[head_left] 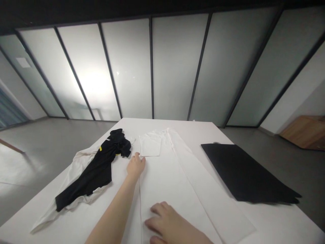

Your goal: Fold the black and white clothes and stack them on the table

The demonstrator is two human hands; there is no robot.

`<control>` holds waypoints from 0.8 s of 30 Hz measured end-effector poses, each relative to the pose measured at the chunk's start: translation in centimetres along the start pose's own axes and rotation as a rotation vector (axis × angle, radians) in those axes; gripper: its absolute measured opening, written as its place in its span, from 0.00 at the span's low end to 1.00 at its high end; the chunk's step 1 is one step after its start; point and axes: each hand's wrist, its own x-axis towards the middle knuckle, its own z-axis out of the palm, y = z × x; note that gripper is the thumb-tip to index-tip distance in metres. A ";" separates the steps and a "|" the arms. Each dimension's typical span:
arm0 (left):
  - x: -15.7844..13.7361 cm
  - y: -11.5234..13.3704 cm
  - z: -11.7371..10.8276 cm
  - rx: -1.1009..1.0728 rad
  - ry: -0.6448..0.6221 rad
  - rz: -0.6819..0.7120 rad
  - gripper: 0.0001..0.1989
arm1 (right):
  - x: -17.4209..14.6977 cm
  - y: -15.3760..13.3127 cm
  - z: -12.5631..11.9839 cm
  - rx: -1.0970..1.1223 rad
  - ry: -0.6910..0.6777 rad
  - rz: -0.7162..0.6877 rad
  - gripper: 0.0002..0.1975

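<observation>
A white garment (162,179) lies spread lengthwise over the white table, with a squarish flap (150,145) of it turned flat near the far end. My left hand (136,164) rests palm down at the garment's left edge, just below that flap; its thumb and forefinger are apart. Closer to me, my right hand (166,220) is over the near part of the cloth, slightly blurred, with fingers spread and nothing held. Whether its fingertips touch the fabric I cannot tell. Along the garment's right side runs a long straight fold (193,184).
Left of my left hand lies a rumpled black and white garment (96,169) with small yellow marks. Black flat sheets (250,174) are stacked at the table's right edge. Beyond the white table (182,124) stand frosted glass panels (177,67). A wooden piece (306,132) sits far right.
</observation>
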 end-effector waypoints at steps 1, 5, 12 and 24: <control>0.6 0.2 0.0 0.004 -0.015 -0.007 0.21 | 0.5 0.0 1.1 -0.027 0.000 -0.052 0.19; 3.3 0.8 -0.1 -0.009 -0.022 -0.027 0.21 | 2.0 0.4 4.4 -0.094 0.001 -0.182 0.14; 6.8 0.8 0.4 -0.148 -0.041 -0.078 0.21 | 3.0 0.9 4.7 -0.107 -0.109 -0.247 0.07; 8.3 -0.3 1.9 -0.793 -0.103 -0.070 0.21 | -1.3 1.3 -0.1 0.155 -0.286 0.027 0.04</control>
